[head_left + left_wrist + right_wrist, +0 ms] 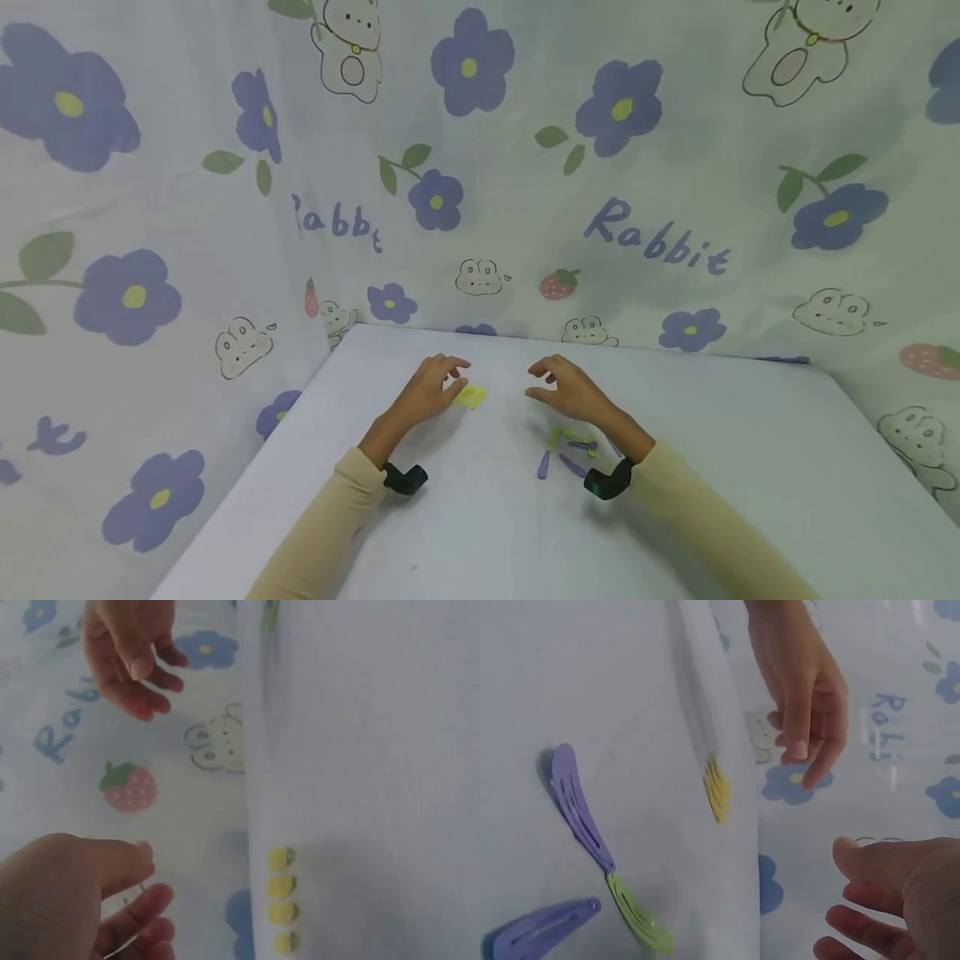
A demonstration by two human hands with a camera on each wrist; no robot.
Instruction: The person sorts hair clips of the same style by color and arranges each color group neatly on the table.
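Note:
My left hand (431,390) hovers above the table beside a row of several yellow snap hair clips (471,397), its fingers loosely bent with nothing between them. Opposite it, my right hand (576,393) is also raised, fingers relaxed and holding nothing. Below the right hand lies a loose group of purple and green snap clips. In the right wrist view one purple clip (581,814) meets a green clip (639,915) end to end, and another purple clip (544,928) lies nearby. The yellow clips lie side by side in the left wrist view.
A white table (480,517) spreads under both hands. Behind and to the left stands a cloth backdrop (510,167) printed with flowers, rabbits and strawberries. Each wrist wears a black camera, such as the left one (406,479).

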